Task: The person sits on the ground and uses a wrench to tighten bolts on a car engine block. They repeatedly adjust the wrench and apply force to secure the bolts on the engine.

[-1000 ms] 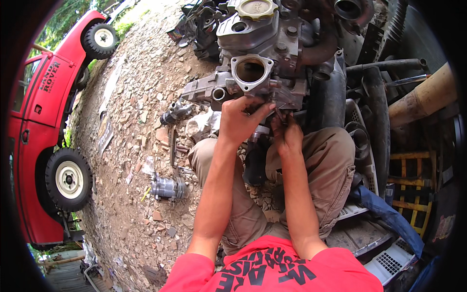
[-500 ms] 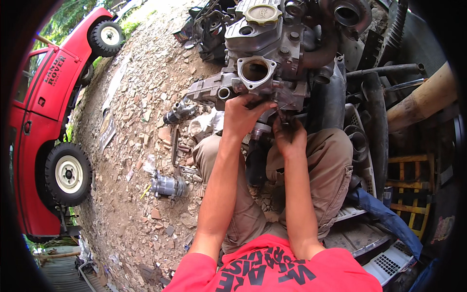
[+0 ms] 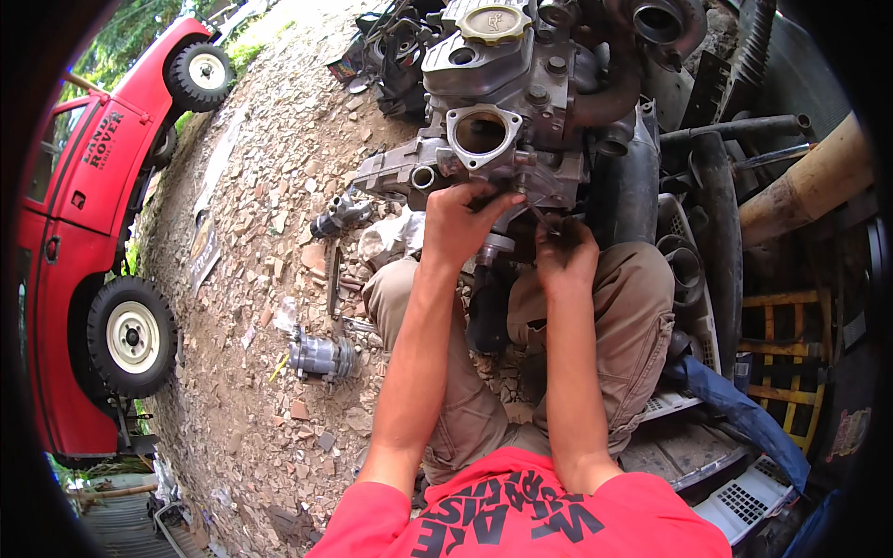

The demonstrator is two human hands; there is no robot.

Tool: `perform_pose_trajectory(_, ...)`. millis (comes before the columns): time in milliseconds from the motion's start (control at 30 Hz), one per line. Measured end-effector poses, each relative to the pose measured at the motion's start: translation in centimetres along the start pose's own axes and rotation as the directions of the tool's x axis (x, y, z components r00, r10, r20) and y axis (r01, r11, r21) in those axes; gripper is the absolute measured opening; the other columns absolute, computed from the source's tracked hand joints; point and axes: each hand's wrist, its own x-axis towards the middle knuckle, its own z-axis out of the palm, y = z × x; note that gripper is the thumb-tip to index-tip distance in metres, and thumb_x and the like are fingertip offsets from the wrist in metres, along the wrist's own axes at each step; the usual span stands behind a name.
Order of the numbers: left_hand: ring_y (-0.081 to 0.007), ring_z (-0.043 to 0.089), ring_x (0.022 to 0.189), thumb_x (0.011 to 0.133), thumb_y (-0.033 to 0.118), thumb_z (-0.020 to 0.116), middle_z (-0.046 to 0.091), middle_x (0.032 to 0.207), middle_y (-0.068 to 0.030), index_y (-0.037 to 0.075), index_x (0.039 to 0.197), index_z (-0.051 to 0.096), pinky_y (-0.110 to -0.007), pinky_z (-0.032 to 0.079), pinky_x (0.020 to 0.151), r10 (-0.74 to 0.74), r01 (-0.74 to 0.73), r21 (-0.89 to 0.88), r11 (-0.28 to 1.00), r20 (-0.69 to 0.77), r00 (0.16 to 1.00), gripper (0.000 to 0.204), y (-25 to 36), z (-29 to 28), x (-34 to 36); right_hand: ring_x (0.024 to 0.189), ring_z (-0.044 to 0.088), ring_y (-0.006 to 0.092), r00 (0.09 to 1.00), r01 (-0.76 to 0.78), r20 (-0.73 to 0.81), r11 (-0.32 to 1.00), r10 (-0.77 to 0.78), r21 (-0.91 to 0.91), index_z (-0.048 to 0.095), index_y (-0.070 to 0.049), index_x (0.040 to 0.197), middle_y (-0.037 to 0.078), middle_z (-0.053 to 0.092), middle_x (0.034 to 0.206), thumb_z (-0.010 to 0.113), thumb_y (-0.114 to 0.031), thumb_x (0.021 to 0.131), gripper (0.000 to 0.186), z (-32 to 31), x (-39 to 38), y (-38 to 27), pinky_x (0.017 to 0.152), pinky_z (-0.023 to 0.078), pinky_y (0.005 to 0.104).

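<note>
A grey metal engine (image 3: 477, 73) with a round oil filler cap (image 3: 493, 25) stands in front of my knees. My left hand (image 3: 456, 225) is closed against its front, just below a three-bolt flanged opening (image 3: 483, 137). Its fingertips press on a small part there that they mostly hide. Lower and to the right, my right hand (image 3: 568, 260) pinches a thin metal rod-like piece (image 3: 539, 216), whose far end reaches toward my left fingertips. The piece is too small and blurred to name. Beneath the hands a round metal fitting (image 3: 495, 245) shows between my knees.
A cylindrical metal part (image 3: 321, 356) and a pipe fitting (image 3: 342, 215) lie on the stony ground at left. A red off-road vehicle (image 3: 93, 232) stands beyond. Black pipes (image 3: 716, 223), a bamboo pole (image 3: 809, 195), white crates (image 3: 744, 500) and a yellow frame (image 3: 786, 349) crowd the right side.
My right hand has drawn slightly right and down, away from the engine, and the thin piece shows more clearly. My left hand stays at the same place.
</note>
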Motion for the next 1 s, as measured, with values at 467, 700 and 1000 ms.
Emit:
perform_pose_trajectory(467,-0.0162,0.068,0.064,0.072,0.024,0.087,0.071,0.074,-0.0157,-0.004,0.085,0.073,-0.029,0.052,0.061,-0.069,0.069,-0.001,0.998,0.113,0.991,0.034,0.1,-0.8,0.1,0.069,0.044,0.0142,0.980,0.152,-0.144,0.983,-0.137,0.100,0.050,-0.008,0.083,0.002,0.045,0.074,0.060,-0.021,0.092,0.019,5.0,-3.1,-2.8,0.080,0.042,0.0357)
perform_pose_trajectory(700,-0.0053,0.054,0.058,0.082,0.013,0.080,0.066,0.066,-0.0012,-0.004,0.094,0.072,-0.025,0.044,0.052,0.059,-0.018,-0.249,0.968,0.157,0.986,0.022,0.2,0.2,1.2,0.074,0.045,0.0128,0.899,0.417,0.192,0.904,-0.394,-0.098,0.051,-0.010,0.087,0.001,0.044,0.080,0.057,-0.024,0.097,0.018,7.4,-6.6,-3.5,0.088,0.043,0.0362)
perform_pose_trajectory(1000,-0.0055,0.055,0.058,0.084,0.013,0.077,0.065,0.065,-0.0056,-0.003,0.094,0.072,-0.025,0.044,0.052,-0.025,0.072,-0.188,0.980,0.240,0.971,0.020,1.1,-0.8,0.3,0.076,0.047,0.0120,0.868,0.490,0.231,0.834,-0.440,-0.254,0.049,-0.009,0.087,0.001,0.045,0.081,0.050,-0.016,0.100,0.015,7.5,-7.3,-2.8,0.090,0.046,0.0377)
